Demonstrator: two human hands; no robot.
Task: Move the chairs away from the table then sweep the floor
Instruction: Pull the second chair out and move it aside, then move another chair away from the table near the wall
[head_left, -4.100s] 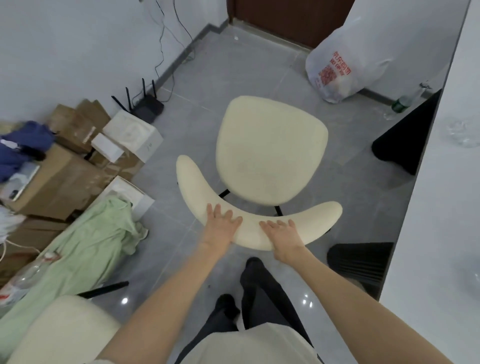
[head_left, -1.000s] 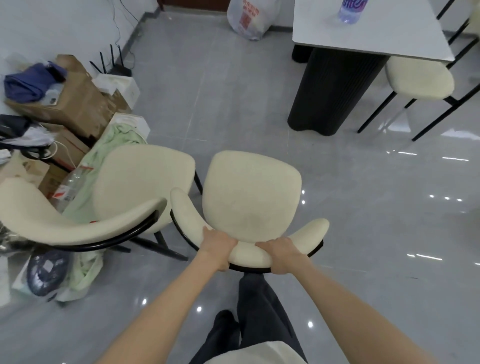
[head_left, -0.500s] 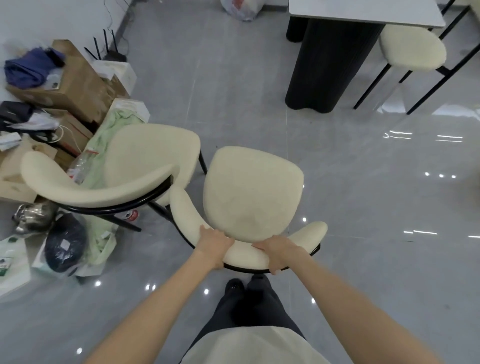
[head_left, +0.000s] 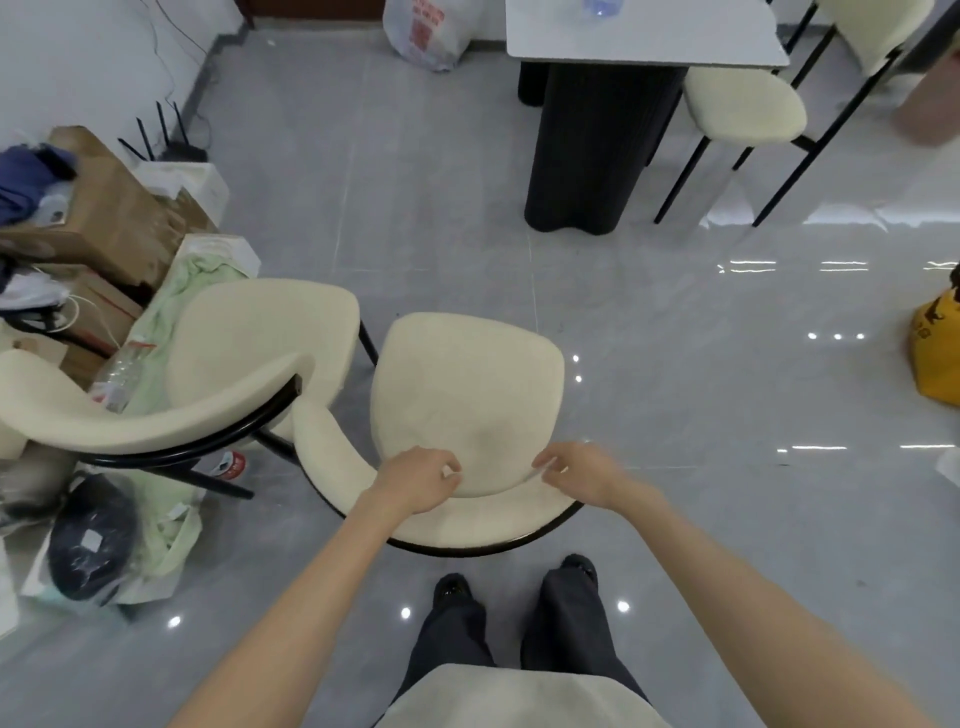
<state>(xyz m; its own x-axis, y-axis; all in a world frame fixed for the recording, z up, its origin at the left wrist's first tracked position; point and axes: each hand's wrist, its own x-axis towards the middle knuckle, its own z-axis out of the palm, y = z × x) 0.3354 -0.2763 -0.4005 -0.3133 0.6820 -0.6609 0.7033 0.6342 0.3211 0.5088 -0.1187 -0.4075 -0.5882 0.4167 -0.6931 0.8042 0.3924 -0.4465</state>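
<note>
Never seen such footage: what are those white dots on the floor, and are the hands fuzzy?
Head view: the dots are light glaring off the glossy floor; yes, the left hand and right hand are both slightly blurred.

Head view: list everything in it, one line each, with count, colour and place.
Front chair: one, cream on black frame, directly before the person.
Left chair: one, cream, black frame, left of it by the clutter.
Table chairs: two, cream, top right.
Table: one, white top, black base, top centre-right.
Plastic bag: one, white with red print, top centre.
Cardboard boxes: several, brown, left.
Green cloth: one, by boxes.
Yellow bag: one, right edge.
Left hand, right hand: over front chair's backrest, fingers loosely curled.
</note>
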